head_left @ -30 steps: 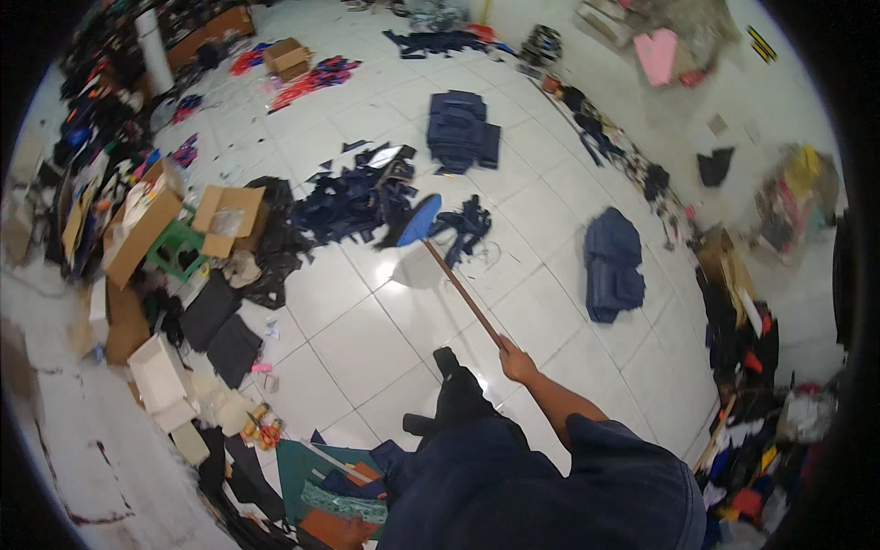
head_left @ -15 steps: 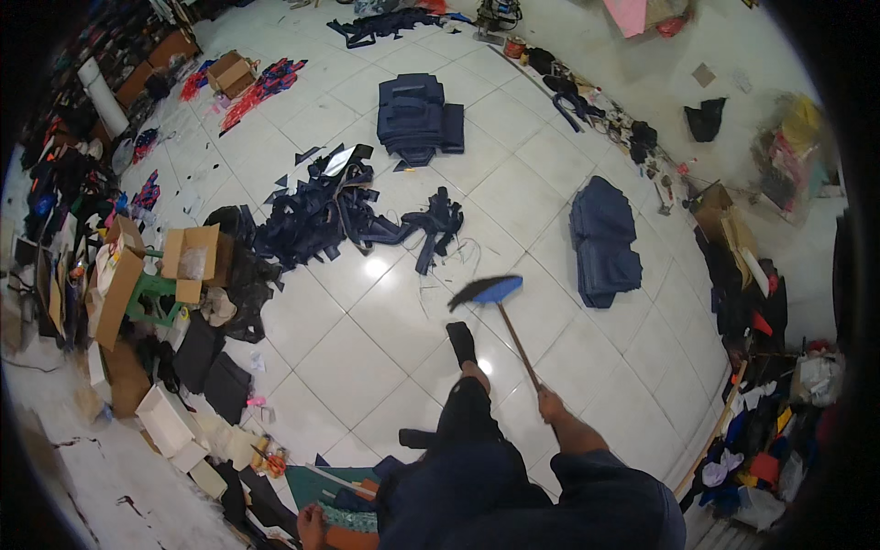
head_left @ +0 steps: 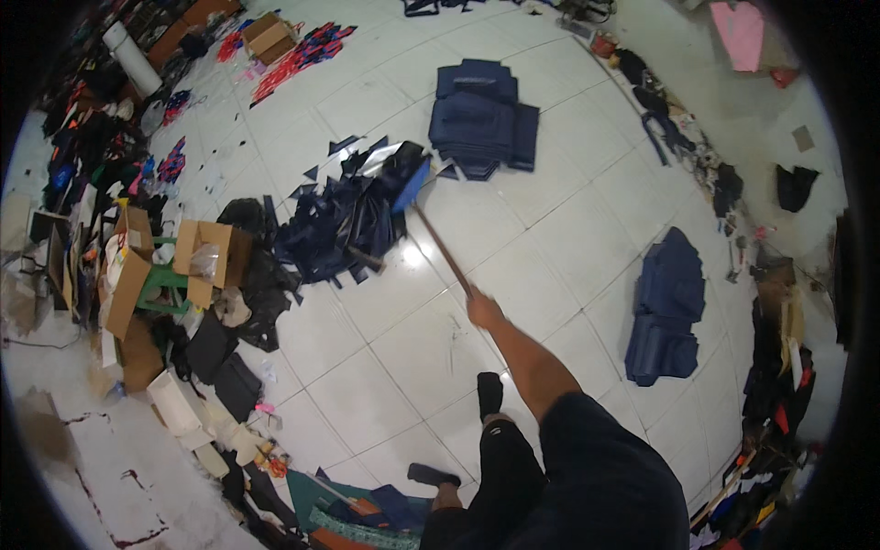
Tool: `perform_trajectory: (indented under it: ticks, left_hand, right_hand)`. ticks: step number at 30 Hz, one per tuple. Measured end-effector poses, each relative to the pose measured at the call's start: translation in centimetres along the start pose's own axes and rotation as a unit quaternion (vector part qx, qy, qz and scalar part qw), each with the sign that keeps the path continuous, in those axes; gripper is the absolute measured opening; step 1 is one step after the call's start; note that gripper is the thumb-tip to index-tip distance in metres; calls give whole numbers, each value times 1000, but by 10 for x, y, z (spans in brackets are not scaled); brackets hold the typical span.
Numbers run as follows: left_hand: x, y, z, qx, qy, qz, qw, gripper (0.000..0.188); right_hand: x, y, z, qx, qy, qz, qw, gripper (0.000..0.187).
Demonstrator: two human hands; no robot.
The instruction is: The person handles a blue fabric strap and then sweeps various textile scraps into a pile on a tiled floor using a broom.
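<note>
My right hand (head_left: 483, 309) is closed round the brown handle of a broom (head_left: 444, 246), with the arm stretched forward. The broom's blue head (head_left: 412, 186) presses against the right side of a heap of dark navy fabric scraps (head_left: 335, 225) on the tiled floor. Just beyond it lies a stack of folded navy fabric pieces (head_left: 477, 124). A second navy stack (head_left: 667, 307) rests farther right. My left hand is out of the picture.
Opened cardboard boxes (head_left: 203, 257), a green stool (head_left: 163, 286) and black plastic bags line the left. Red and blue scraps (head_left: 298, 60) lie at the far left. Clutter runs along the right wall. Near my feet is a green mat (head_left: 307, 500) with fabric pieces.
The broom has swung forward and left from bare tile to the scrap heap. Loose scraps at the heap's right side are now gathered against it. My left hand has left the view.
</note>
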State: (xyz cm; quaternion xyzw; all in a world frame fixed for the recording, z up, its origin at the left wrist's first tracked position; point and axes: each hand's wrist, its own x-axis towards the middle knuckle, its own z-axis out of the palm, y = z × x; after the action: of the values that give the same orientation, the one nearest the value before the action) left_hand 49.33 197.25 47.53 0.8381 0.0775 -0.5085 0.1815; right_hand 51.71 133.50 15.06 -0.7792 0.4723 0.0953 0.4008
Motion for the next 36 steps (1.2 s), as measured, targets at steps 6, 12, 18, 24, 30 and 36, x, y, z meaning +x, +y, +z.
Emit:
perform_trajectory:
  ticks: [6,12,18,24,30,36]
  left_hand:
    - [-22,17,-1,-58,47,-85,994,19]
    - [9,-21,-12,16,23,100,995,43]
    - [47,-30,-37,250,25,74,965,57]
    - [70,-79,-108,-27,-12,208,978,27]
    - [73,-197,-160,-174,31,31,984,23]
    - [44,-325,-144,-168,-24,32,985,45]
  right_hand:
    - [137,-99,-39,68,54,-25,996,46]
    - [8,-28,-53,48,94,-48,993,48]
    - [-217,34,-47,47,37,-2,998,48]
    - [-508,87,26,69,1,101,993,47]
    - [-704,110,118,59,-137,264,953,48]
    - [-550,80,188,60,-89,243,964,52]
